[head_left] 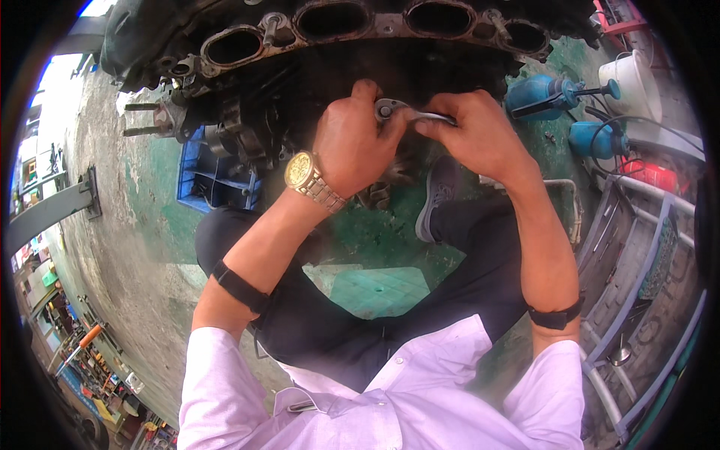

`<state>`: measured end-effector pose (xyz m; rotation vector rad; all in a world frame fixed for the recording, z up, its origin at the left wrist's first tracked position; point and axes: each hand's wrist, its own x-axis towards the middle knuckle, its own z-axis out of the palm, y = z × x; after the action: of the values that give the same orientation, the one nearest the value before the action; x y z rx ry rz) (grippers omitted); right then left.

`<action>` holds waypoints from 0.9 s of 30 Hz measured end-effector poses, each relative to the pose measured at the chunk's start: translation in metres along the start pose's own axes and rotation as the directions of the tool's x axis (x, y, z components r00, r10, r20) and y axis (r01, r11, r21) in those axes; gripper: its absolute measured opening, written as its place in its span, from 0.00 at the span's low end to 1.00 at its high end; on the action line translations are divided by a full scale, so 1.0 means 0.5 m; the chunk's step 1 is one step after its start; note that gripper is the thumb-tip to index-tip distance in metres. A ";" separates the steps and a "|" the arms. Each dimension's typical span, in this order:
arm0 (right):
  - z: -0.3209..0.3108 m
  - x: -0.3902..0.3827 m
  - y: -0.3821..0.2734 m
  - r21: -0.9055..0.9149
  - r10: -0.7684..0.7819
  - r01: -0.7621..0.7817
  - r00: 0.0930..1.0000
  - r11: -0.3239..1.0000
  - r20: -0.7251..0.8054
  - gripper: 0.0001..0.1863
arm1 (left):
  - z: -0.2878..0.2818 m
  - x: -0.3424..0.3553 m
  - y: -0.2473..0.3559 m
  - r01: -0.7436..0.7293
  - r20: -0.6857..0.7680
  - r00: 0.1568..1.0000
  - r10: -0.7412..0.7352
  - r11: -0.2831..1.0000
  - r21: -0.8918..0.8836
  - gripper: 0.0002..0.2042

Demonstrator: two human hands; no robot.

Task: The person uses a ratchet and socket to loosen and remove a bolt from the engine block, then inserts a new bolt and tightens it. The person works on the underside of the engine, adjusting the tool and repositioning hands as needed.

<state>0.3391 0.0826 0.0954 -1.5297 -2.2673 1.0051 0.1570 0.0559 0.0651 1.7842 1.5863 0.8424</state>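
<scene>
A large dark engine with several oval ports spans the top of the view. Beneath its row of ports, a metal wrench lies sideways, its ringed head at the left. My left hand, with a gold watch above it on the wrist, is closed at the wrench's head; its fingertips reach into the dark underside and are partly hidden. My right hand grips the wrench's handle, thumb pressed beneath it. Whatever the wrench head fits onto is too dark to make out.
A blue divided crate lies left of the engine. Two blue cans, a white bucket and a red object are at the right, beside a metal-framed rack. A grey steel beam juts in from the left.
</scene>
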 end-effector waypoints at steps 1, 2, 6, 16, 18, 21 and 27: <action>-0.003 -0.002 -0.001 0.008 0.017 -0.017 1.000 1.000 0.006 0.13 | -0.002 0.000 0.001 -0.008 0.012 1.000 0.008 1.000 0.003 0.15; -0.004 -0.004 -0.003 -0.007 0.018 -0.017 1.000 1.000 0.013 0.13 | -0.005 0.000 0.001 -0.021 0.018 1.000 0.021 1.000 0.003 0.15; -0.001 -0.006 -0.007 -0.006 0.004 -0.004 1.000 1.000 0.013 0.13 | -0.002 -0.001 0.005 -0.008 0.010 1.000 0.007 0.998 0.069 0.15; 0.012 -0.005 -0.001 0.001 -0.032 0.032 0.998 0.999 -0.051 0.13 | 0.010 0.002 -0.001 -0.090 -0.071 0.992 0.102 0.984 0.154 0.14; 0.012 -0.006 -0.002 0.007 -0.020 0.020 0.999 1.000 -0.042 0.13 | 0.013 0.001 -0.004 -0.086 -0.083 0.991 0.101 0.982 0.167 0.14; 0.011 -0.005 -0.004 0.003 -0.013 0.013 0.999 1.000 -0.032 0.13 | 0.016 -0.001 -0.006 -0.072 -0.085 0.992 0.088 0.982 0.173 0.14; 0.012 -0.001 -0.003 0.067 0.031 -0.027 0.998 0.997 -0.055 0.13 | 0.012 0.009 -0.006 0.093 -0.123 0.985 -0.123 0.969 -0.230 0.16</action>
<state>0.3350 0.0793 0.0923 -1.5476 -2.1586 1.0219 0.1600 0.0605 0.0593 1.4962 1.5890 1.0646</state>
